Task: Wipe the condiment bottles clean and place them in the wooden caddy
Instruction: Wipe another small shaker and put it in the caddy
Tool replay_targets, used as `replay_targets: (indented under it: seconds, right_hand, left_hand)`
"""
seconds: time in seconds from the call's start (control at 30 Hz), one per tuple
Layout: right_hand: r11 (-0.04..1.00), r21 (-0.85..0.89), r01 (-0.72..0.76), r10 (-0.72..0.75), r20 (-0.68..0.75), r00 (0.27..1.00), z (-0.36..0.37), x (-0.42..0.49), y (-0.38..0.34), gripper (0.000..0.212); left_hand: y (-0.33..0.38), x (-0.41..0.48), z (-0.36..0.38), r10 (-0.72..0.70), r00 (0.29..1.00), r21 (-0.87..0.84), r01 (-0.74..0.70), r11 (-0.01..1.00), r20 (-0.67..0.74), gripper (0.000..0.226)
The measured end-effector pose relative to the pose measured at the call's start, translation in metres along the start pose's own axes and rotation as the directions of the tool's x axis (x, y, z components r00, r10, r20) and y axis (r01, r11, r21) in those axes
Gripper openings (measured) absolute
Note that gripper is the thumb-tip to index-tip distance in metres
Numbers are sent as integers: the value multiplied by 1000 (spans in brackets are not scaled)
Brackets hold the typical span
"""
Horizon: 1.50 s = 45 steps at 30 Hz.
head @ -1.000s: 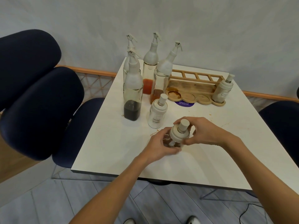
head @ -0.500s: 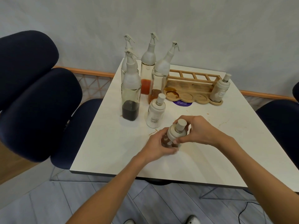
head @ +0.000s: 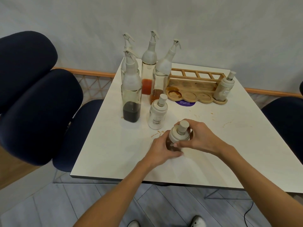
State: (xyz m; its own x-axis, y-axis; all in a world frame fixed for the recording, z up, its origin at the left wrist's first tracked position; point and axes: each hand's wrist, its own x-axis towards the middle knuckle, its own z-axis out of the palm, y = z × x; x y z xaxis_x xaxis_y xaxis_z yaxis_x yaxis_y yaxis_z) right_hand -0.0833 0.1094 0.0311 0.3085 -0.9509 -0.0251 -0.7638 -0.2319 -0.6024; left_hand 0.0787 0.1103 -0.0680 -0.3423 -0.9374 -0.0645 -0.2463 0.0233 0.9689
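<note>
Head view: brown-filled jar (head: 179, 135) at front-middle of table (head: 114, 153), well apart from wooden caddy (head: 193, 86). Left hand (head: 161, 149) has fingers curled round glass body. Right hand (head: 202, 139) has fingers clamped round white cap. No cloth visible. Judgement: brace base with left, work round cap and shoulder fully, keep jar upright, avoid loosening lid.

This looks like an eatery's dining area. A white table (head: 114, 153) against the wall (head: 213, 30) bears sauce bottles (head: 131, 102), a jar (head: 156, 115) labelled "White sugar", a wooden caddy (head: 193, 84) and a purple notice sticker (head: 185, 103). Navy padded chairs (head: 41, 112) stand left and right of the table.
</note>
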Motion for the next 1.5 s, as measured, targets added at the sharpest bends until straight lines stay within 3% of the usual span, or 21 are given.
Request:
replay_targets:
  seconds: [0.27, 0.53, 0.9, 1.13, 1.3, 1.5]
  right_hand:
    - [999, 5, -48, 48, -130, 990, 18, -4, 5, 59]
    - [991, 81, -110, 118, -110, 987, 14, -2, -2, 58]
    - [970, 170, -176, 209, -209, 955, -28, -14, 11, 55]
    - [948, 257, -189, 264, -302, 916, -75, 1, 41, 49]
    - [967, 208, -147, 212, -336, 918, -110, 31, 65, 46]
    - [973, 208, -101, 170, -348, 922, -141, 86, 114, 50]
  left_hand:
    - [1, 0, 9, 15, 995, 61, -9, 998, -98, 66]
    - [1, 8, 5, 0, 1000, 64, 1, 998, -27, 70]
    - [22, 29, 30, 51, 995, 9, -52, 999, 81, 82]
    - [58, 80, 54, 108, 994, 8, -109, 994, 34, 72]
    - [84, 133, 62, 128, 991, 50, -127, 991, -32, 73]
    - [109, 213, 70, 105, 990, -39, -109, 993, -95, 63]
